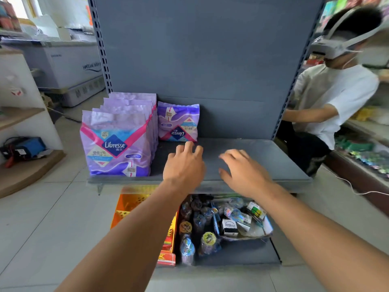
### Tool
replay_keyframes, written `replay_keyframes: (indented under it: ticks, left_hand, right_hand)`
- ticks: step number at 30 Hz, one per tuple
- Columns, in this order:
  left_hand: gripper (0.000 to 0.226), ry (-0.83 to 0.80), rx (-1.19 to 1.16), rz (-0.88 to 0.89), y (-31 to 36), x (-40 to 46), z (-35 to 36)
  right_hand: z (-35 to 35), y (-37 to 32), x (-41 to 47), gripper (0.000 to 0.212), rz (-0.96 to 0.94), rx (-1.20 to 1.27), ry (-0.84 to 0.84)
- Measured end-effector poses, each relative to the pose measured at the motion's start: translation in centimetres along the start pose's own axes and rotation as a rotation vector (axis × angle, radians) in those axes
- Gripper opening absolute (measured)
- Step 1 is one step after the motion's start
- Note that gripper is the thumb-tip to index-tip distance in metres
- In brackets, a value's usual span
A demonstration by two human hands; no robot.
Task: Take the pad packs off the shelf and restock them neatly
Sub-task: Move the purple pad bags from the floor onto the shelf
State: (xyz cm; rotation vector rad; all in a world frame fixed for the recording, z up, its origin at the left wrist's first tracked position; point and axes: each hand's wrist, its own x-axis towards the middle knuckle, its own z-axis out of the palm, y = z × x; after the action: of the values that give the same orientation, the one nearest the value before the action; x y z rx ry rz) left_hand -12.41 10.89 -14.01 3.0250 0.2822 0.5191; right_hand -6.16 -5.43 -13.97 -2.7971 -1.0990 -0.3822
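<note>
Both my hands hung over the grey shelf, and neither held anything. My left hand was palm down with its fingers spread and relaxed, the fingertips just short of the lone pad pack. My right hand was beside it, farther from the pack, its fingers loosely spread too, though blur kept me from seeing them sharply.

The lone pad pack stood upright against the shelf's back panel, turned upside down so its Libresse logo read inverted. Just to its left, at the shelf's left end, stood the row of pad packs, purple with pink chevrons, lined up one behind another from the shelf's front edge to the back panel, the front one right side up. The lone pack sat close beside the rearmost packs of that row.

Below the shelf, a lower tier held a tray of small toys and an orange box. To the shelf's right was a person in a white shirt wearing a headset.
</note>
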Motion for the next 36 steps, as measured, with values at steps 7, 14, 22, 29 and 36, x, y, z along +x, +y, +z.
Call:
replay_keyframes:
  ticks: [7, 14, 22, 29, 36]
  left_hand:
    - [0.038, -0.040, -0.046, 0.212, 6.1, -6.1, -1.7]
    - [0.040, -0.117, -0.088, 0.333, 11.2, -9.4, -1.1]
    - [0.042, -0.260, -0.130, 0.457, 22.0, -11.3, 3.9]
    - [0.044, -0.526, -0.162, 0.622, 37.6, -14.1, 15.7]
    - [0.046, -0.744, -0.126, 0.761, 49.8, -17.8, 29.6]
  right_hand:
    - [-2.6, 0.8, -10.5, 0.048, 0.079, -0.070, -0.112]
    - [-3.7, 2.6, -17.6, 0.047, 0.196, -0.033, -0.151]
    - [-0.8, 11.7, -27.5, 0.050, 0.463, 0.095, -0.279]
    - [8.2, 22.9, -41.4, 0.035, 0.804, 0.179, -0.443]
    - [19.7, 31.3, -52.1, 0.048, 1.102, 0.277, -0.500]
